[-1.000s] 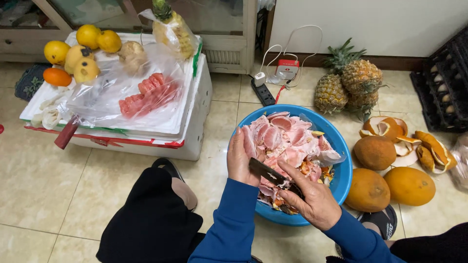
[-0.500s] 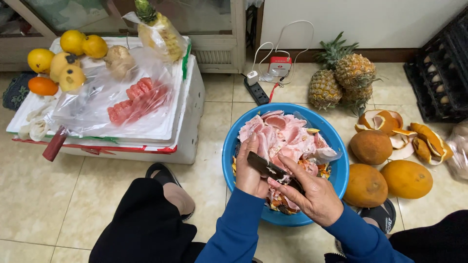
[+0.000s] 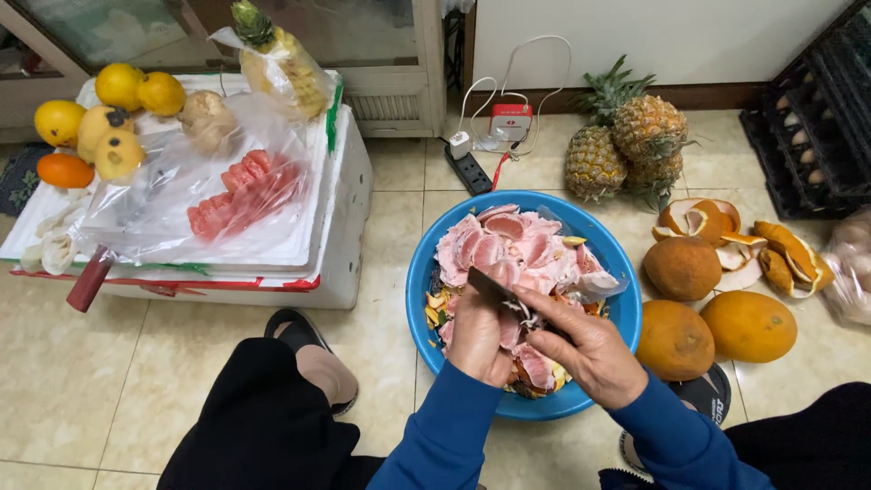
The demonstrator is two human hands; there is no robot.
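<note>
Head view, looking down at a round blue plastic basin on a beige tiled floor. The basin held a heap of pink peeled citrus flesh and pith at its far side and mixed peel scraps at its near side.

Both hands worked over the near half of the basin. The left hand was curled shut around a piece of pink fruit, most of which was hidden by the fingers. The right hand was closed on the handle of a dark-bladed knife; the handle itself could not be seen.

Key relation: the blade's long axis ran diagonally from the right hand up and to the left, across the top of the left hand, with its tip towards the basin's far left. The held fruit lay just below and between the two hands, nearer the left.

To the right of the basin lay three whole brown-orange pomelos, with curled orange peel pieces beyond them. Two pineapples stood past the basin's far rim. To the left of the basin stood a white foam box bearing bagged red fruit slices and yellow citrus.
</note>
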